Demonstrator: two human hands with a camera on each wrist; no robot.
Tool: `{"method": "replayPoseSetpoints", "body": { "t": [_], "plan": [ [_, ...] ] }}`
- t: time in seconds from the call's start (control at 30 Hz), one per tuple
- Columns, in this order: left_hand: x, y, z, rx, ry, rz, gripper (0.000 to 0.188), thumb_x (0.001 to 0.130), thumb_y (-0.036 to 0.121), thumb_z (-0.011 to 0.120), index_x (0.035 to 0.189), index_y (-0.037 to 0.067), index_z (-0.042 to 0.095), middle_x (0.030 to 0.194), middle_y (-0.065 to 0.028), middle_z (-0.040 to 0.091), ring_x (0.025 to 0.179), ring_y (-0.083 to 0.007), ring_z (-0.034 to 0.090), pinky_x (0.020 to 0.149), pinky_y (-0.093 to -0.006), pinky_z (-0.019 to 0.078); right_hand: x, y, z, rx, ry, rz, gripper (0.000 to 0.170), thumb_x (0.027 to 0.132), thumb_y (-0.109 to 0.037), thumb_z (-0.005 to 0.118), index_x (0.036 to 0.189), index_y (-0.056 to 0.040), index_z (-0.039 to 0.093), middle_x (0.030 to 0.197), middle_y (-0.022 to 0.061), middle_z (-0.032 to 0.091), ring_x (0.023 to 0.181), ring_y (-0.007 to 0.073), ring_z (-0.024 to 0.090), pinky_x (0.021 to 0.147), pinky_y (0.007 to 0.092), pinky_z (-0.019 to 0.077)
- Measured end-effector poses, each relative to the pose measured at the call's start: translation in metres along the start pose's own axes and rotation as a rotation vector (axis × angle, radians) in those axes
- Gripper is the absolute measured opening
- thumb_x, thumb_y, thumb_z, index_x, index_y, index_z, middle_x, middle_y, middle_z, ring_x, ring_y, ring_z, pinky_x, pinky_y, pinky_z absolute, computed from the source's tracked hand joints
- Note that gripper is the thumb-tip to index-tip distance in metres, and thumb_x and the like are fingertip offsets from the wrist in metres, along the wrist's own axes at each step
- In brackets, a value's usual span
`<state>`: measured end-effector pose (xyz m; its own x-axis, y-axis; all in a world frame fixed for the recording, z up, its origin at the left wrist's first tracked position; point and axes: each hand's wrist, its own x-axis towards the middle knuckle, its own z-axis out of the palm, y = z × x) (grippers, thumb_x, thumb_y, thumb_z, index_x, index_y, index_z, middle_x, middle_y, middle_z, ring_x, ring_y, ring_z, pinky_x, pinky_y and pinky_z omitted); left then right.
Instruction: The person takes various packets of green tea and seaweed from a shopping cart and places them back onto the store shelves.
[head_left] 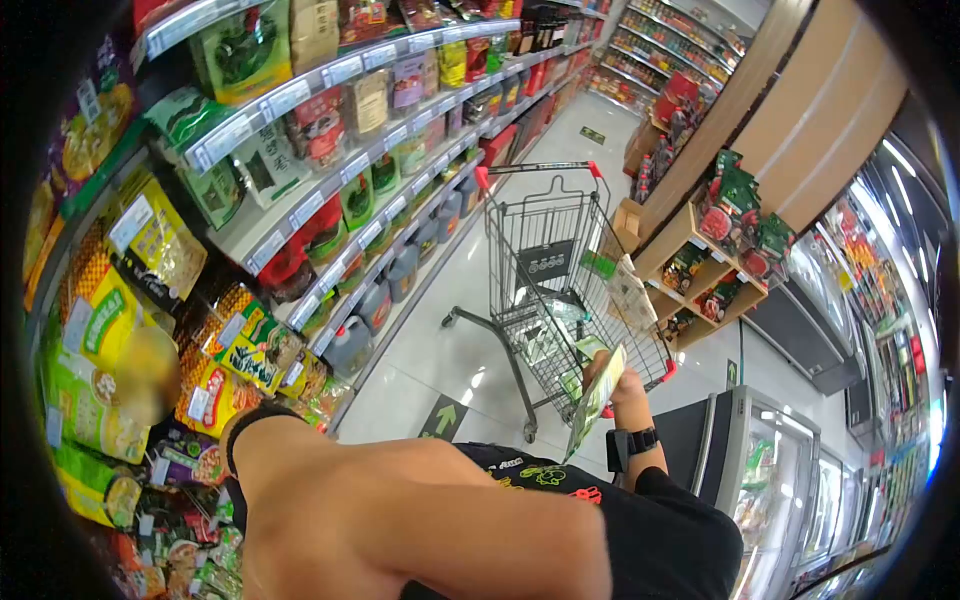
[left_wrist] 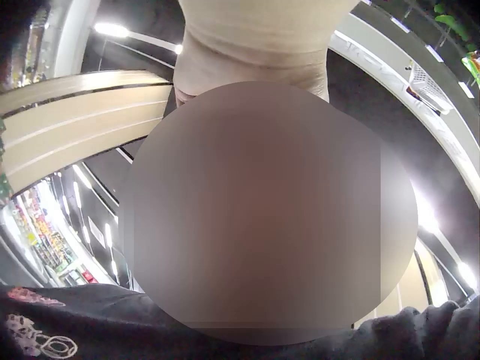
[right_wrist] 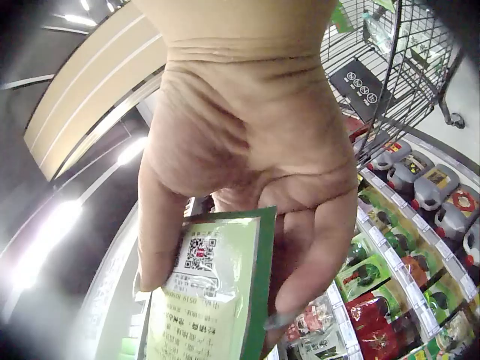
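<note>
In the head view my right hand (head_left: 630, 388) holds up a flat green packet (head_left: 597, 400), seen nearly edge-on above the near end of the shopping cart. The right wrist view shows the palm side of that hand, with the thumb on one side of the packet (right_wrist: 217, 289) and the fingers on the other. A QR code and printed text face that camera. My left arm (head_left: 420, 510) is bent across the bottom of the head view. Its wrist (left_wrist: 255, 64) shows in the left wrist view, where a blurred patch hides the hand.
The wire shopping cart (head_left: 545, 265) stands ahead in the aisle with several packages inside. Shelves (head_left: 330, 195) of bagged goods and jugs line the left. A wooden display stand (head_left: 690, 245) rises at the right, and a glass-fronted cooler (head_left: 765, 450) stands nearer.
</note>
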<state>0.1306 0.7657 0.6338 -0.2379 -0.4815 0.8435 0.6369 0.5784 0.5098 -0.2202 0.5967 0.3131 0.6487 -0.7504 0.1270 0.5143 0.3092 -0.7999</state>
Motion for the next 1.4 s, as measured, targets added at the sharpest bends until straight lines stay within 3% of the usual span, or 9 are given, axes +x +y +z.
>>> {"method": "replayPoseSetpoints", "body": {
  "t": [0.17,0.37,0.43,0.5,0.63,0.7,0.77,1.0,1.4],
  "plan": [
    [0.008,-0.005,0.006,0.057,0.054,-0.017,0.026,0.052,0.035,0.066,0.069,0.017,0.064,0.064,-0.0057,0.041,0.047,-0.0107,0.034,0.043,-0.0217,0.0251,0.017,-0.005,0.033,0.218,0.165,-0.063,0.056,0.072,-0.029,0.065,0.116,-0.0026,0.044,0.103,0.0121,0.056,0.093,0.0251,0.055,0.079,0.0391,0.0448],
    [0.006,-0.003,0.017,0.09,0.14,-0.069,0.023,0.05,0.032,0.067,0.069,0.018,0.064,0.063,-0.0057,0.041,0.044,-0.0102,0.033,0.041,-0.0214,0.024,0.037,-0.015,0.058,0.326,0.219,-0.125,0.056,0.075,-0.034,0.059,0.122,-0.0101,0.041,0.115,0.0091,0.051,0.104,0.0259,0.05,0.089,0.0425,0.0391],
    [-0.003,-0.005,-0.009,-0.07,-0.021,-0.148,0.032,0.06,0.037,0.067,0.081,0.015,0.058,0.069,-0.0048,0.041,0.05,-0.0121,0.036,0.045,-0.0233,0.0301,0.04,-0.014,0.051,0.388,0.31,-0.086,0.059,0.073,-0.035,0.06,0.124,-0.014,0.038,0.121,0.0064,0.046,0.113,0.0244,0.042,0.092,0.0433,0.0339],
    [-0.003,-0.016,-0.024,-0.223,-0.171,-0.24,0.041,0.069,0.042,0.067,0.093,0.012,0.052,0.074,-0.0038,0.042,0.055,-0.014,0.039,0.049,-0.0252,0.0363,0.047,-0.021,0.062,0.493,0.289,-0.107,0.05,0.076,-0.031,0.058,0.12,-0.0156,0.042,0.117,0.0047,0.048,0.11,0.0229,0.042,0.088,0.0406,0.0363],
    [-0.007,-0.067,-0.036,0.658,0.341,-0.345,0.022,0.07,0.018,0.062,0.085,0.004,0.054,0.072,-0.0011,0.039,0.059,-0.0101,0.037,0.054,-0.0207,0.0316,0.078,-0.038,0.124,0.433,0.293,-0.197,0.038,0.081,-0.02,0.051,0.117,-0.0112,0.043,0.113,0.0046,0.053,0.104,0.0208,0.049,0.087,0.0393,0.0395],
    [-0.019,-0.101,-0.073,0.854,0.143,-0.468,0.026,0.071,0.008,0.062,0.093,0.004,0.048,0.068,0.0019,0.037,0.059,-0.006,0.035,0.052,-0.0185,0.0303,0.092,-0.038,0.148,0.378,0.272,-0.234,0.04,0.081,-0.019,0.052,0.118,-0.0088,0.041,0.113,0.0056,0.052,0.106,0.0215,0.049,0.09,0.0399,0.0383],
    [-0.04,-0.131,-0.098,0.714,0.149,-0.694,0.021,0.073,0.008,0.062,0.09,0.005,0.05,0.067,0.0036,0.036,0.057,-0.0036,0.033,0.051,-0.0174,0.0289,0.098,-0.037,0.176,0.311,0.273,-0.288,0.041,0.079,-0.013,0.055,0.118,-0.0063,0.04,0.114,0.0062,0.051,0.105,0.0199,0.049,0.09,0.0369,0.0382],
    [-0.071,-0.157,-0.136,0.644,0.343,-0.766,0.017,0.081,0.016,0.059,0.078,-0.001,0.057,0.063,0.0058,0.041,0.058,-0.0028,0.035,0.05,-0.0187,0.0304,0.108,-0.003,0.189,0.108,0.244,-0.246,0.045,0.078,-0.009,0.059,0.118,-0.0035,0.038,0.113,0.0066,0.051,0.104,0.0172,0.05,0.088,0.0322,0.0398],
    [-0.089,-0.102,-0.153,0.439,0.489,-0.541,0.018,0.083,0.011,0.057,0.093,-0.004,0.059,0.087,-0.0037,0.06,0.078,-0.006,0.052,0.068,-0.0206,0.0404,0.137,0.033,0.207,-0.125,-0.085,-0.13,0.039,0.083,-0.012,0.052,0.116,0.0007,0.036,0.106,0.0151,0.053,0.086,0.0266,0.058,0.067,0.0372,0.0519]
  ]
}}
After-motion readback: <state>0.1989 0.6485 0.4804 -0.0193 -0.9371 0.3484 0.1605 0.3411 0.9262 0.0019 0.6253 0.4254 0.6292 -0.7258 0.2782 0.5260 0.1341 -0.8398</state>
